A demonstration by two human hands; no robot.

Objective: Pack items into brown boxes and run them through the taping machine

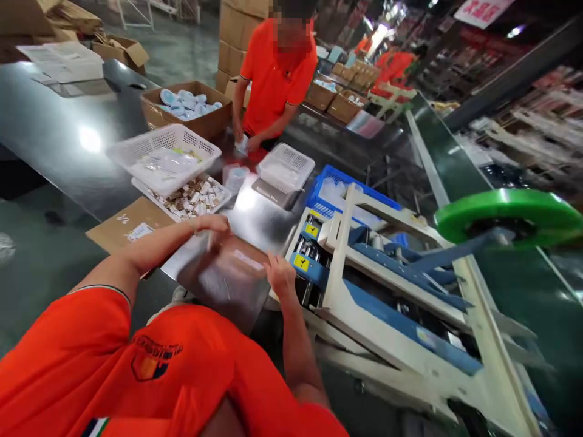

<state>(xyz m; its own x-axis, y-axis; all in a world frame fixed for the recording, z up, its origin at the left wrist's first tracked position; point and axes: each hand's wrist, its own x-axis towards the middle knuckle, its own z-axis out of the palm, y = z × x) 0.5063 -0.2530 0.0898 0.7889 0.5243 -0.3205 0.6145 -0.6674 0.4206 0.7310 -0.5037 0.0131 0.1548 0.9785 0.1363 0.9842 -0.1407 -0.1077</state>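
Between my two hands is a small brown cardboard box [230,247], blurred by motion, with a pale label on its side facing me. My left hand [213,224] grips its left end, the fingers bent over it. At the opposite end my right hand [280,273] holds the corner, thumb and fingers closed. The box is over the shiny metal table [204,276]; whether it touches the surface I cannot tell. Just beyond my left hand lies a white tray [226,195] of small white and brown pieces. A white basket [121,152] with clear plastic bags rests partly over that tray.
To my right stands a carton-sealing machine [334,267] with a green tape roll [510,212]. Behind it is a blue crate [325,182]. A co-worker [277,79] handles a small pale item across the table, near a white basket [291,159] and a carton [191,124] of round packs.
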